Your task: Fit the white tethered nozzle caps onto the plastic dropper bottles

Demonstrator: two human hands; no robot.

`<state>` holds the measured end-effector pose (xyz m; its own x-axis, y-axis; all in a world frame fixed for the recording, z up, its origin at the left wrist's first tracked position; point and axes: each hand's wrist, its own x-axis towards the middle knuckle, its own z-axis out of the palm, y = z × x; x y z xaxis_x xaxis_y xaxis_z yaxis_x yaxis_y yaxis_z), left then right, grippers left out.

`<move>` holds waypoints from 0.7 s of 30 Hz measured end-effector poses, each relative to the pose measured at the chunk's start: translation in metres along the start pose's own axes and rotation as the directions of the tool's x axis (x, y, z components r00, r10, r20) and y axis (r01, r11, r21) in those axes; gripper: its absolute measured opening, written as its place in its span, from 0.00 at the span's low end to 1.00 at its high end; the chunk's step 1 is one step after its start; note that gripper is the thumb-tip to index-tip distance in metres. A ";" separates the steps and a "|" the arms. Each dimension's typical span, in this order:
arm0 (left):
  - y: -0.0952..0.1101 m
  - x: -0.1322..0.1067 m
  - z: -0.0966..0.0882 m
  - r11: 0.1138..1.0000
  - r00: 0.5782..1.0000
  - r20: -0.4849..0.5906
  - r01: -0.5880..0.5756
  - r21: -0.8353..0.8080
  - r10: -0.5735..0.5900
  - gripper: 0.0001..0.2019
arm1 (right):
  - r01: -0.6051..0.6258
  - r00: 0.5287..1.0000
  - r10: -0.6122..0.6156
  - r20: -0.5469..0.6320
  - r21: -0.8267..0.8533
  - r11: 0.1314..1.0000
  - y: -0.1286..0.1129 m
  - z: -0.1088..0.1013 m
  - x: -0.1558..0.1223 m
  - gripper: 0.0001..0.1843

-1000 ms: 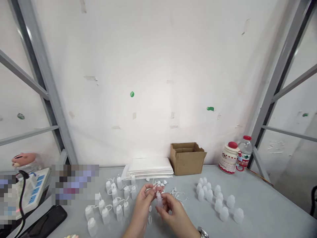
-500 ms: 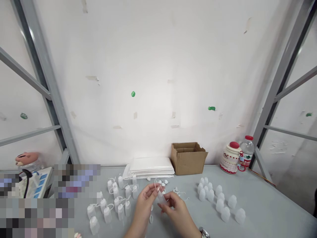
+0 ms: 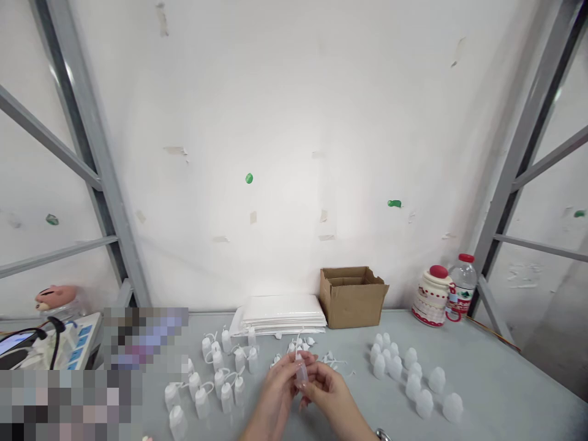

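Low in the middle of the view, my left hand (image 3: 277, 392) and my right hand (image 3: 331, 396) meet around one small translucent white bottle (image 3: 301, 371). The fingers of both hands are closed on it, and a thin white cap with a loop shows at its top. Left of my hands stand several capped bottles (image 3: 215, 380) with looped tethers. Several uncapped bottles (image 3: 413, 380) stand to the right. Loose white caps (image 3: 328, 357) lie just beyond my hands.
On the grey table (image 3: 487, 386), against the wall, are a stack of white sheets (image 3: 280, 313), an open cardboard box (image 3: 351, 297), a red-lidded jar (image 3: 432, 294) and a water bottle (image 3: 462, 283). Grey metal frames rise at both sides. A power strip (image 3: 68, 343) sits at the left.
My hands have shifted slightly down and right with the bottle, turning it more upright. The view has drifted a little, moving the table objects rightwards in the frame.
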<state>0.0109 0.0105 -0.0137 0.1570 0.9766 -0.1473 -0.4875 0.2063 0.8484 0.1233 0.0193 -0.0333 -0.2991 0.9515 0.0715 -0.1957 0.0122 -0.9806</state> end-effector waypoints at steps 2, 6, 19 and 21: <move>-0.001 0.000 0.000 1.000 1.000 -0.008 -0.011 0.000 0.011 0.12 | -0.011 1.000 0.011 -0.012 0.006 1.000 0.001 -0.002 0.001 0.22; 0.001 -0.002 0.003 0.999 0.999 -0.018 -0.042 -0.017 0.042 0.12 | -0.018 0.999 0.016 -0.036 -0.034 0.999 0.000 -0.007 0.000 0.20; 0.004 -0.005 0.012 0.998 0.995 -0.088 -0.055 -0.011 0.053 0.17 | 0.029 0.994 -0.057 -0.089 -0.291 0.956 0.011 -0.014 -0.002 0.20; 0.003 -0.005 0.013 0.998 0.994 -0.092 -0.057 -0.039 0.053 0.15 | 0.027 0.995 -0.053 -0.086 -0.283 0.959 0.011 -0.014 -0.002 0.20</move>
<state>0.0193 0.0052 -0.0039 0.0517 0.9876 -0.1481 -0.5288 0.1528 0.8348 0.1349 0.0222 -0.0465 -0.2066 0.9725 0.1074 0.0685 0.1239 -0.9899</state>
